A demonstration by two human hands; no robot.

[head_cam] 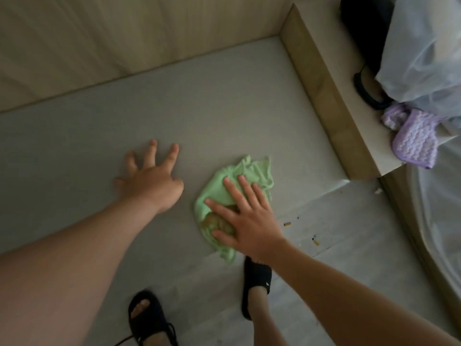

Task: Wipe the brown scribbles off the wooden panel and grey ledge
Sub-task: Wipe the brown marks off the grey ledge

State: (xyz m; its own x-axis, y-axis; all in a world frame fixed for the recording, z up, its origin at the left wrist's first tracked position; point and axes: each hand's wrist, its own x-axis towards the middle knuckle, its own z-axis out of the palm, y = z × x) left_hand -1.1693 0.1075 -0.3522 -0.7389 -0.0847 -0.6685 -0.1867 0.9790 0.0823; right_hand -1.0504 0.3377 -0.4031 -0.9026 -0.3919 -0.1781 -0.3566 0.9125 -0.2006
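Note:
A light green cloth (252,174) with a brown stain near its lower part lies on the grey ledge (199,108). My right hand (247,218) presses flat on the cloth, fingers straight and spread. My left hand (152,178) rests on the bare ledge to the left of the cloth, fingers spread with their tips on the surface. The pale wooden panel (112,33) rises behind the ledge. I see no brown scribbles on the panel or on the visible ledge.
A wooden side board (321,96) bounds the ledge on the right. Beyond it sit a purple knitted item (414,138), a black object (366,88) and sheer white fabric (424,53). Small crumbs (287,224) lie on the floor. My feet in black sandals (147,318) stand below.

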